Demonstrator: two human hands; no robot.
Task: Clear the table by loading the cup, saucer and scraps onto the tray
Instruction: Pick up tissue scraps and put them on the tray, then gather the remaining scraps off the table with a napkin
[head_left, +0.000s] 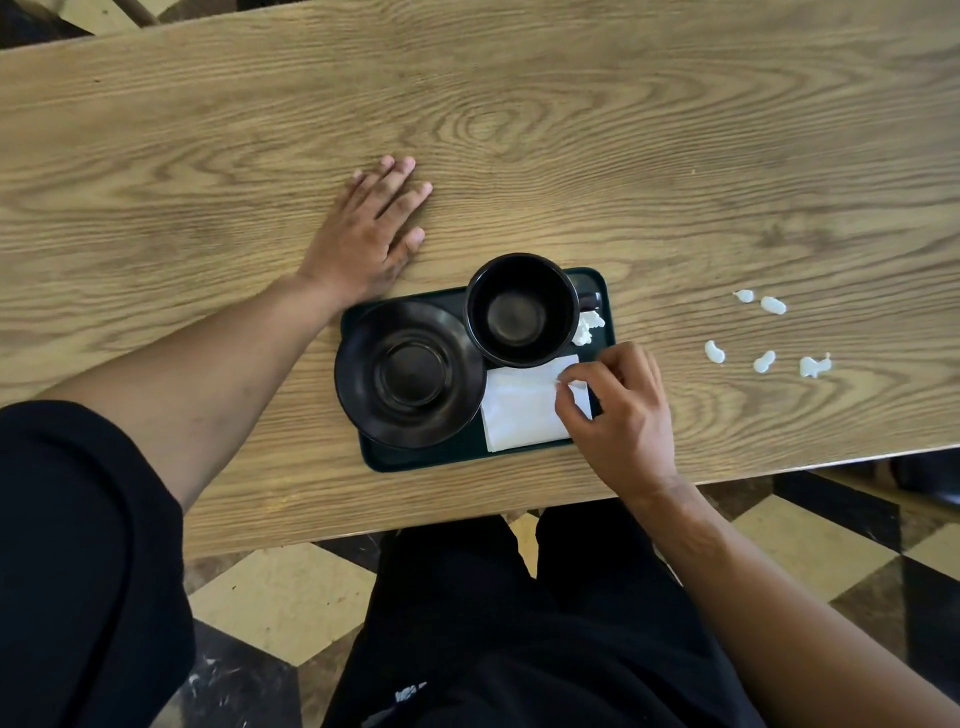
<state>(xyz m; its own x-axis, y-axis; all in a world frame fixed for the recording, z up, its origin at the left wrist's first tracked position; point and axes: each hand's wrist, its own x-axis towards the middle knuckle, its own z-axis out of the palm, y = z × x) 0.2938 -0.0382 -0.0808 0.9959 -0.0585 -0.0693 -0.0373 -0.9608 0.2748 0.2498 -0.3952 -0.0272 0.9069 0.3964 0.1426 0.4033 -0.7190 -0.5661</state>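
Observation:
A dark green tray (415, 460) lies near the table's front edge. On it sit a black saucer (410, 374) at the left, an empty black cup (522, 309) at the back, and a white napkin (519, 408) at the front right. A crumpled white scrap (587, 327) lies on the tray beside the cup. My right hand (621, 415) hovers over the napkin's right edge, fingers curled and pinched on a small white scrap. My left hand (369, 228) rests flat on the table behind the tray, fingers spread. Several white scraps (763, 361) lie on the table to the right.
The wooden table (519, 130) stretches far back and to both sides. Its front edge runs just below the tray. Below it are my dark-clothed legs and a checkered floor (280, 597).

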